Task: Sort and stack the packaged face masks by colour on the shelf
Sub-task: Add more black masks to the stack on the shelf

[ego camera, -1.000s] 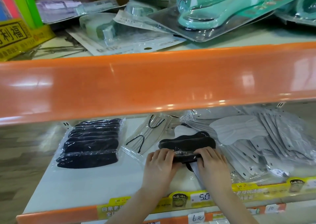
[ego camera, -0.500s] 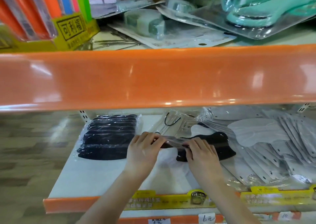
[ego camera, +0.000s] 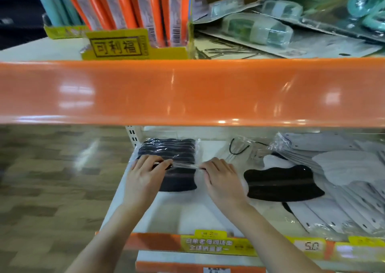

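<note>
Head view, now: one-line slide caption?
Both hands, left hand and right hand, hold a packaged black mask over the black stack, white masks to the right.

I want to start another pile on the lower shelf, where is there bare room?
Bare white shelf lies in front of the black stack, between it and the orange front lip, under both forearms. A narrower strip runs behind the right hand, beside the clear packet. The right side is crowded with grey masks and a loose black mask.
</note>
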Tool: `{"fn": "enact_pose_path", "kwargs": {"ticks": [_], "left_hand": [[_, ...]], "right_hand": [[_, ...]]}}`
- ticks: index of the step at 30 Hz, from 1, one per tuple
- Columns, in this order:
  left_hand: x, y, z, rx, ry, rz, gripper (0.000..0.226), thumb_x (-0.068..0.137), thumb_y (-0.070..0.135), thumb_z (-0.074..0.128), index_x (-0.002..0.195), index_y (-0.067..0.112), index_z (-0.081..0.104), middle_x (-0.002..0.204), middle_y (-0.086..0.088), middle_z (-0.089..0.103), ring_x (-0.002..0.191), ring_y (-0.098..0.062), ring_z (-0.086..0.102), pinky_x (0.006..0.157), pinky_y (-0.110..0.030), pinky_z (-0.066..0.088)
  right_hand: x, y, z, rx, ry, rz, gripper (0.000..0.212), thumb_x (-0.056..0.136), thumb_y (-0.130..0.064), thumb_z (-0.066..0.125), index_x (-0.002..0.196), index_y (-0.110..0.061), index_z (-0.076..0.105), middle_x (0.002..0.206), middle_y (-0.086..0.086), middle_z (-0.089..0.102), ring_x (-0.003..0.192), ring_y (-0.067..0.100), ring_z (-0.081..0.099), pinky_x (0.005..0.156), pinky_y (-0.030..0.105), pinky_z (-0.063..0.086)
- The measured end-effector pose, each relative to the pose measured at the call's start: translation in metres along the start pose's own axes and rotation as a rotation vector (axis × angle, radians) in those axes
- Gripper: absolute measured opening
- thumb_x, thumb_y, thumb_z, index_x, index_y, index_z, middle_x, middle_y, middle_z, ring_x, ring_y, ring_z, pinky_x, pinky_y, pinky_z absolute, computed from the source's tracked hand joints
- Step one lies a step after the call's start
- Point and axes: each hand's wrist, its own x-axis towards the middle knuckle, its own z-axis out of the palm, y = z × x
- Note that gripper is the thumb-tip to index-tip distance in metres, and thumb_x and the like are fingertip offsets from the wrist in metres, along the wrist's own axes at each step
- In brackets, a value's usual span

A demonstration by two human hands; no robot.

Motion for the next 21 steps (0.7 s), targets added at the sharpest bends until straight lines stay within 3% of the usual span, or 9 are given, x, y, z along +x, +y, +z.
{"fn": "enact_pose_path", "kwargs": {"ticks": [2, 5, 7, 10, 19, 21], "left_hand": [[-0.005, -0.018, -0.001, 0.019, 0.005, 0.002, 0.023, 0.083, 0.004, 0.060, 0.096, 0.016, 0.075, 0.088, -0.002, 0.067, 0.075, -0.028, 0.060, 0.065, -0.035, 0.040], [-0.012, -0.033, -0.004, 0.019, -0.014, 0.013, 0.030, 0.088, 0.009, 0.048, 0.097, 0.017, 0.075, 0.093, -0.001, 0.067, 0.081, -0.028, 0.059, 0.072, -0.035, 0.036], [-0.021, -0.038, -0.003, 0.001, -0.022, 0.004, 0.031, 0.086, 0.007, 0.046, 0.095, 0.017, 0.074, 0.093, -0.001, 0.066, 0.083, -0.026, 0.058, 0.074, -0.035, 0.035], [-0.036, -0.045, 0.000, -0.019, -0.081, -0.007, 0.030, 0.082, 0.005, 0.046, 0.096, 0.019, 0.069, 0.094, 0.000, 0.065, 0.084, -0.027, 0.059, 0.075, -0.036, 0.036], [-0.055, -0.050, 0.000, -0.046, -0.315, -0.125, 0.042, 0.062, 0.007, 0.033, 0.086, 0.017, 0.066, 0.090, 0.003, 0.064, 0.081, -0.026, 0.061, 0.071, -0.036, 0.038], [-0.055, -0.047, -0.002, -0.050, -0.392, -0.149, 0.041, 0.058, 0.003, 0.040, 0.083, 0.019, 0.068, 0.089, 0.004, 0.065, 0.081, -0.025, 0.064, 0.069, -0.034, 0.043]], "right_hand": [[0.004, -0.010, 0.006, 0.034, -0.028, 0.006, 0.028, 0.067, 0.000, 0.074, 0.088, -0.018, 0.067, 0.082, -0.003, 0.063, 0.072, 0.020, 0.063, 0.070, 0.034, 0.050], [0.000, -0.022, 0.015, 0.072, -0.091, 0.035, 0.021, 0.074, -0.005, 0.070, 0.089, -0.019, 0.067, 0.085, -0.005, 0.062, 0.075, 0.019, 0.063, 0.069, 0.036, 0.051], [-0.007, -0.028, 0.021, 0.076, -0.106, 0.036, 0.014, 0.082, -0.016, 0.057, 0.089, -0.022, 0.066, 0.086, -0.008, 0.061, 0.078, 0.017, 0.062, 0.069, 0.035, 0.052], [-0.016, -0.038, 0.025, 0.042, -0.120, 0.041, 0.026, 0.085, -0.027, 0.040, 0.086, -0.026, 0.066, 0.085, -0.011, 0.059, 0.079, 0.013, 0.061, 0.069, 0.030, 0.053], [-0.030, -0.056, 0.040, 0.035, -0.107, 0.036, 0.022, 0.082, -0.030, 0.043, 0.080, -0.024, 0.064, 0.082, -0.010, 0.057, 0.075, 0.013, 0.059, 0.064, 0.029, 0.049], [-0.031, -0.057, 0.041, 0.022, -0.097, 0.035, 0.022, 0.082, -0.030, 0.044, 0.079, -0.024, 0.065, 0.082, -0.011, 0.057, 0.075, 0.013, 0.058, 0.064, 0.028, 0.047]]}}
